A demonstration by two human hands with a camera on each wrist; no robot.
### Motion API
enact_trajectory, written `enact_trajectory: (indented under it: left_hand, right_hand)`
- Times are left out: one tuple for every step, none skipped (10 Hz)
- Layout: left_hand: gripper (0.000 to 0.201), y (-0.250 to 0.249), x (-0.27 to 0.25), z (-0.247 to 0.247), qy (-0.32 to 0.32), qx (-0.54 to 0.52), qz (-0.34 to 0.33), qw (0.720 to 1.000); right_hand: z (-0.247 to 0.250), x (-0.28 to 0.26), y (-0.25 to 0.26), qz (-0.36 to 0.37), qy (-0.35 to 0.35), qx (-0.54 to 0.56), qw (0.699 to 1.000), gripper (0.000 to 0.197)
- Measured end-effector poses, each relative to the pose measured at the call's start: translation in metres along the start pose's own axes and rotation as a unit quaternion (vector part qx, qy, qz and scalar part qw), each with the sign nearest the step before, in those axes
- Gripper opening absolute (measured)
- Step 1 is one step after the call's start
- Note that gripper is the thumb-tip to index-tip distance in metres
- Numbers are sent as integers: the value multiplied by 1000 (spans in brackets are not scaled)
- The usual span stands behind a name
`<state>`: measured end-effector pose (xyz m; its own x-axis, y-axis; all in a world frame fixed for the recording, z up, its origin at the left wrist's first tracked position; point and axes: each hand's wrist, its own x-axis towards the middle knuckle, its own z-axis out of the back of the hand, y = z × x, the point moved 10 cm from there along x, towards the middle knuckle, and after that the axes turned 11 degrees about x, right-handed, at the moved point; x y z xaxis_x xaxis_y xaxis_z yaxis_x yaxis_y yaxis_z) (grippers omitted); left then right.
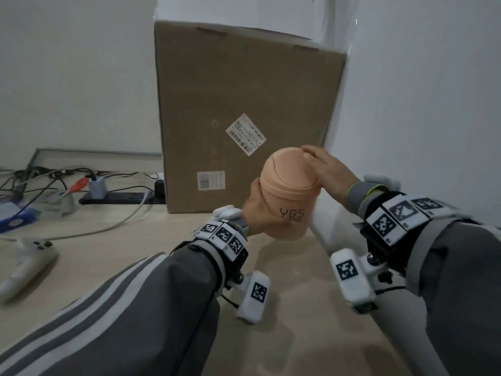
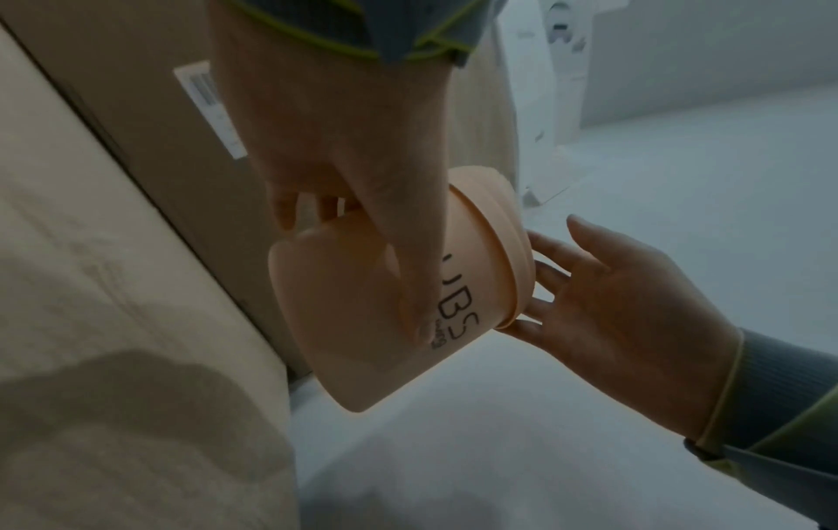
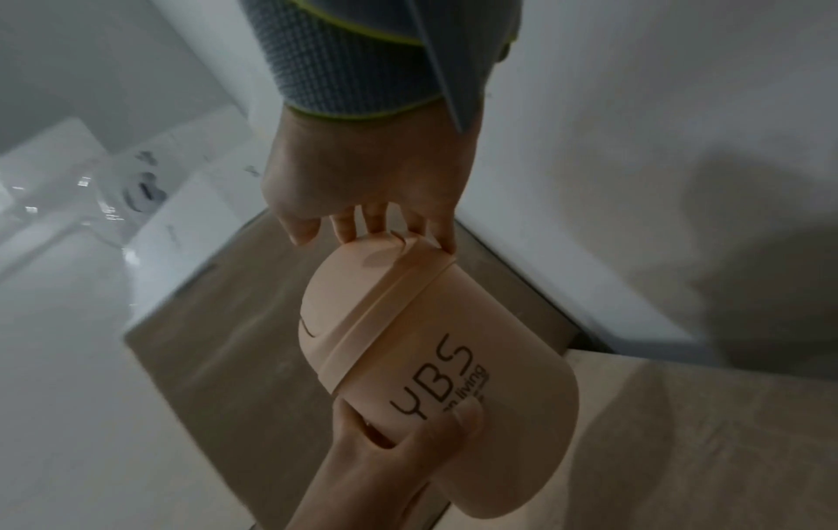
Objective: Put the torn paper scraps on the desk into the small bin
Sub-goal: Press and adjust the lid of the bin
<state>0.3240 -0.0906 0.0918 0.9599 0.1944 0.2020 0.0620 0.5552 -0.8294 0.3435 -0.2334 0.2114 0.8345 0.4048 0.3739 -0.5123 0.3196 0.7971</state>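
Observation:
The small peach bin (image 1: 287, 202) with a domed swing lid and "YBS" lettering is lifted off the desk (image 1: 135, 245) and tilted. My left hand (image 1: 256, 213) grips its body from the left, thumb across the lettering (image 2: 412, 315). My right hand (image 1: 322, 169) lies over the right side of the lid, fingers fairly straight and fingertips (image 3: 349, 229) touching the dome. The right wrist view has the bin (image 3: 431, 340) between both hands. No paper scraps show in any view.
A tall cardboard box (image 1: 244, 118) stands just behind the bin. A white wall (image 1: 420, 131) closes the right side. At the back left lie tangled cables and a black power strip (image 1: 122, 198). A white handheld device (image 1: 24, 270) lies at the left edge.

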Motion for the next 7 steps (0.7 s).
enact_trajectory:
  left_hand:
    - [126, 14, 35, -19, 1, 1, 13, 1000]
    - [133, 32, 64, -34, -1, 9, 29, 1000]
    - [139, 41, 74, -40, -20, 9, 34, 999]
    - [137, 59, 82, -49, -30, 13, 49, 998]
    - [139, 75, 82, -56, -19, 34, 74, 996]
    - [146, 80, 83, -56, -16, 32, 84, 996]
    - [135, 81, 83, -55, 6, 63, 108, 992]
  right_hand:
    - [0, 30, -36, -35, -13, 0, 999, 40]
    - [-6, 60, -70, -53, -5, 6, 999, 39]
    - [-13, 76, -88, -61, 1, 24, 998, 37]
    - [-25, 89, -111, -68, 14, 34, 997, 35]
    - [-35, 90, -129, -75, 20, 54, 996, 36]
    - [-43, 96, -135, -79, 26, 90, 993, 39]
    - [-36, 97, -136, -90, 1, 100, 991, 42]
